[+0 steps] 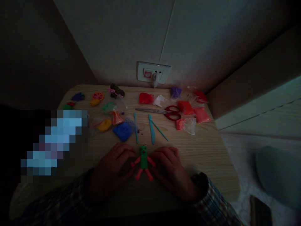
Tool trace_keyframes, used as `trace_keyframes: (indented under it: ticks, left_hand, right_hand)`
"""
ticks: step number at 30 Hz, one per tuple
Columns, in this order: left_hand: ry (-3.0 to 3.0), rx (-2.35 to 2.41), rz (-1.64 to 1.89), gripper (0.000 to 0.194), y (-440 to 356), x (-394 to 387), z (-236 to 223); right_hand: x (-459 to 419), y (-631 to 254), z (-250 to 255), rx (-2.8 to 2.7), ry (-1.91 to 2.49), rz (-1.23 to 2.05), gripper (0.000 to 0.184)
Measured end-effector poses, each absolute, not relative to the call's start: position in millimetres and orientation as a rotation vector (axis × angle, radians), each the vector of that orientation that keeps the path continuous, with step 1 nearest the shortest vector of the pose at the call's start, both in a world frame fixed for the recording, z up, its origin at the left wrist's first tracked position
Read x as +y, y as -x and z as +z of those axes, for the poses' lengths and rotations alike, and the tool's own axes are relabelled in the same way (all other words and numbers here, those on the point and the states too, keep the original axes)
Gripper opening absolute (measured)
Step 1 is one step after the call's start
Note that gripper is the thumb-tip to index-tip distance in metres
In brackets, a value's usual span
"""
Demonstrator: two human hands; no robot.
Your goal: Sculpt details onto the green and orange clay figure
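Observation:
A small clay figure (pixel 144 160) with a green body and head and pinkish-red arms and legs is in front of me, face up. My left hand (pixel 115 166) has its fingers curled at the figure's left arm. On the other side, my right hand (pixel 172 169) closes its bent fingers at the right arm. Just beyond the hands lie a thin blue modelling stick (pixel 136 128), a blue clay knife (pixel 152 130) and another thin blue tool (pixel 161 131) touching it. Scissors with red handles (pixel 172 113) lie farther back. The dim light hides the fingertips' exact contact.
Clay lies about the wooden table (pixel 199 157): a blue lump (pixel 123 131), a yellow piece (pixel 104 125), a red packet (pixel 146 98), a pink packet (pixel 201 115) and several others. A wall socket (pixel 154 72) is behind the table. A blurred, pixelated patch covers the left side.

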State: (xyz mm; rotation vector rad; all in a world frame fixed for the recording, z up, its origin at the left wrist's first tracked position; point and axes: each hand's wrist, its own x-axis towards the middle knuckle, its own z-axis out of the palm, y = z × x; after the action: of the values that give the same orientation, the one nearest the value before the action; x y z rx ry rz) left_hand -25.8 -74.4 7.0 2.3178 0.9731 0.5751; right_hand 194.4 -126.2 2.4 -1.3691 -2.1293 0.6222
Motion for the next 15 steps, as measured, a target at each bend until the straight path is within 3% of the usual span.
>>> trace_keyframes:
  ticks: [15]
  left_hand:
    - [-2.411,1.023,0.755,0.005,24.9,-73.7,9.3]
  right_hand:
    - [-125.5,-193.0,-0.8,-2.110,1.398,0.602,0.023]
